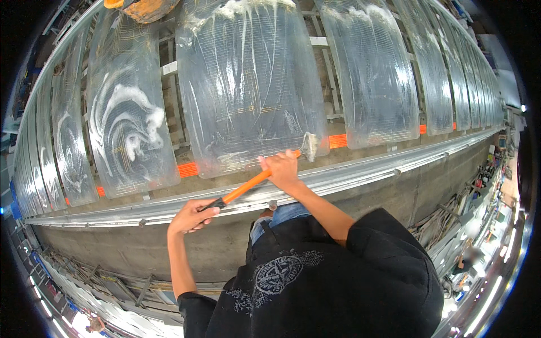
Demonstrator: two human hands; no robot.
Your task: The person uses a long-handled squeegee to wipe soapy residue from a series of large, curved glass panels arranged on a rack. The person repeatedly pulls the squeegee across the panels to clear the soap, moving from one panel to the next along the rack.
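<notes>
Both my hands are on a brush with a long orange handle (248,186) and a dingy white, foamy head (310,146). My left hand (190,216) is closed round the black end of the handle. Farther up, close to the head, my right hand (284,172) grips the orange part. The head rests at the near right corner of a large curved glass pane (248,84) with fine lines across it. White suds lie along the pane's far end, and wet streaks run toward me.
More glass panes stand in a row, including a suds-swirled one (127,107) at left and another (372,79) at right. Orange pads (338,141) show between them. A metal rail (349,172) runs along the near side. An orange container (147,10) sits at the far left.
</notes>
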